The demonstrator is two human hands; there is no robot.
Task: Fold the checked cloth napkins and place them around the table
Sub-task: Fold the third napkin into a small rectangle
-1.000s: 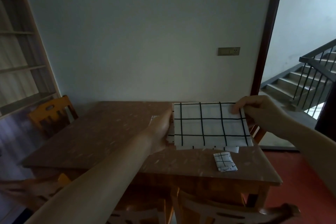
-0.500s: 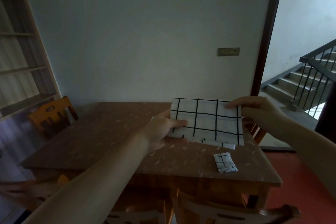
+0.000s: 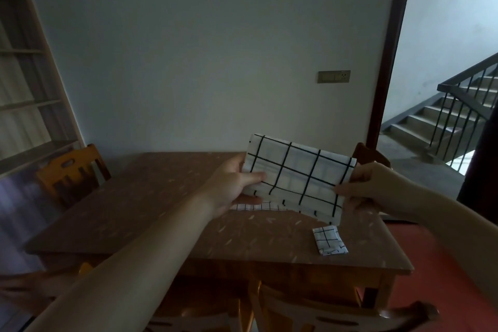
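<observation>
A white napkin with black checks (image 3: pixel 299 175) is held up above the brown table (image 3: pixel 167 202), folded into a wide rectangle and tilted down to the right. My left hand (image 3: pixel 231 183) grips its left edge, thumb on the front. My right hand (image 3: pixel 369 188) pinches its right edge. A small folded checked napkin (image 3: pixel 329 240) lies near the table's front right corner. More checked cloth (image 3: pixel 256 207) lies flat on the table under the held napkin, mostly hidden.
Wooden chairs stand at the table's left (image 3: pixel 70 172), behind its right side (image 3: pixel 372 155), and at the near edge (image 3: pixel 323 315). Shelving (image 3: pixel 24 89) fills the left wall. An open doorway at right leads to a staircase (image 3: pixel 458 116).
The napkin has been lifted off the table and tilted up toward me. Both hands rose with it, and my right hand shifted from the top corner down the right edge.
</observation>
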